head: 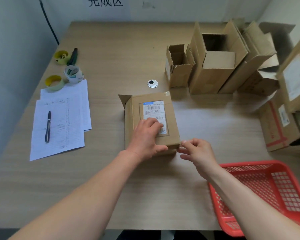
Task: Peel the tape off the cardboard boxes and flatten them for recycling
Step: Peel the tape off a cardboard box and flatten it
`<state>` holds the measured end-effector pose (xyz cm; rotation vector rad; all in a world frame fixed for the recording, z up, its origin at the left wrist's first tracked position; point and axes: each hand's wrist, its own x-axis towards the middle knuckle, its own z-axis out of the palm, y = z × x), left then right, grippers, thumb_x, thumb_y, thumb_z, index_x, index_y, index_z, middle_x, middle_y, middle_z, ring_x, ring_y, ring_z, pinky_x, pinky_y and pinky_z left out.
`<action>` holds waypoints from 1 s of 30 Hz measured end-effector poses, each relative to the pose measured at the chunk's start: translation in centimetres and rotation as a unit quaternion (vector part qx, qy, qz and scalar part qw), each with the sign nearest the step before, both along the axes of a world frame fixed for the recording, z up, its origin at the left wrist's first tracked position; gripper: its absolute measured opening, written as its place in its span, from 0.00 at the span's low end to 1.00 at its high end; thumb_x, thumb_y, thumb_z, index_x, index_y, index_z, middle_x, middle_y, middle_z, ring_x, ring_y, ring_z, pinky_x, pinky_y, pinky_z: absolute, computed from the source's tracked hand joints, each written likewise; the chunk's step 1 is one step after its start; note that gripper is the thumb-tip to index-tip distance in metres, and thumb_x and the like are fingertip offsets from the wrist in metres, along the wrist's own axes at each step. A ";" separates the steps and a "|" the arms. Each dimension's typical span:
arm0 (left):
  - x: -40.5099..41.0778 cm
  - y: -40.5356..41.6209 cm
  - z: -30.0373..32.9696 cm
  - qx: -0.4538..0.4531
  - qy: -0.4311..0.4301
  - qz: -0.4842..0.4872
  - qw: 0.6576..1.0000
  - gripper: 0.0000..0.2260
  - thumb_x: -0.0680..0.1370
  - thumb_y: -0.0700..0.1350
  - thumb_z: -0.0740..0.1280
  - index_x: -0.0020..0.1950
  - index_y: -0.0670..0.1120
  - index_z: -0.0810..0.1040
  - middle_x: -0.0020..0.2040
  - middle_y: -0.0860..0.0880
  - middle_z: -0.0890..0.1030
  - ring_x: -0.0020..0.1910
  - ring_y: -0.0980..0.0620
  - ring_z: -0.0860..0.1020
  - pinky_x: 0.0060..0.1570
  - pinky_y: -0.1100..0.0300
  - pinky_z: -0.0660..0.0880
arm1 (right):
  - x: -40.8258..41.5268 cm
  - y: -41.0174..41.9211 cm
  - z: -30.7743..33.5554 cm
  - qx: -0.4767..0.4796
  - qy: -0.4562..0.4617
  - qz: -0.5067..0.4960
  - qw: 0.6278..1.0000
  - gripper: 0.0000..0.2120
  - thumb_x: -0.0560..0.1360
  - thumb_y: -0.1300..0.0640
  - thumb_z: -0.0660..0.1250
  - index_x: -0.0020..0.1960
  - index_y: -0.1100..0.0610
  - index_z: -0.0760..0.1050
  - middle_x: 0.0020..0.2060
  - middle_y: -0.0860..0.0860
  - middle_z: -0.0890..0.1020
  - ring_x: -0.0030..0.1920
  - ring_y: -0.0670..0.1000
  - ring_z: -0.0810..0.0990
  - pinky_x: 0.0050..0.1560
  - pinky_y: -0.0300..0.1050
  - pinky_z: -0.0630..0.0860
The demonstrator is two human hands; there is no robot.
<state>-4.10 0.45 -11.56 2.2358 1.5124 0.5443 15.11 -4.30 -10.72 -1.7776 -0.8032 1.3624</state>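
Note:
A flat brown cardboard box [135, 110] with a white shipping label [153, 110] lies in the middle of the table, a flap lifted at its far left corner. Clear tape [166, 93] shows at its far right corner. My left hand [146, 135] presses flat on the box's near part, thumb along the near edge. My right hand [196, 149] is at the box's near right corner, thumb and forefinger pinched together at the edge; whether they hold tape I cannot tell.
Several opened cardboard boxes [213, 66] stand at the back right, with more boxes [282, 125] at the right edge. A red plastic basket [267, 193] sits near right. Papers with a pen [48, 126], tape rolls [74, 74] and a cutter lie left. A cable hole [152, 83] is behind the box.

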 end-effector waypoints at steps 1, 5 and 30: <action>-0.2 -0.2 0.4 0.007 0.002 -0.001 1.000 0.38 0.62 0.55 0.81 0.69 0.48 0.73 0.65 0.47 0.72 0.59 0.44 0.71 0.60 0.44 0.73 | -0.1 0.0 0.3 0.018 -0.008 0.008 1.000 0.13 0.80 0.61 0.67 0.37 0.58 0.74 0.35 0.53 0.82 0.47 0.57 0.86 0.43 0.49 0.80; -1.6 -0.4 3.6 0.054 0.055 0.002 0.997 0.46 0.65 0.48 0.76 0.79 0.59 0.58 0.75 0.47 0.56 0.66 0.40 0.66 0.65 0.46 0.72 | -1.2 1.5 4.3 0.135 -0.028 0.070 0.988 0.12 0.79 0.63 0.66 0.37 0.60 0.77 0.48 0.53 0.85 0.45 0.48 0.84 0.43 0.42 0.78; -0.3 -6.5 4.8 -0.114 0.200 0.184 0.955 0.38 0.73 0.53 0.71 0.79 0.62 0.56 0.76 0.50 0.57 0.73 0.46 0.61 0.69 0.53 0.65 | 2.8 1.5 4.2 0.046 -0.235 0.326 0.915 0.18 0.69 0.34 0.72 0.51 0.45 0.79 0.47 0.43 0.80 0.51 0.48 0.78 0.49 0.47 0.75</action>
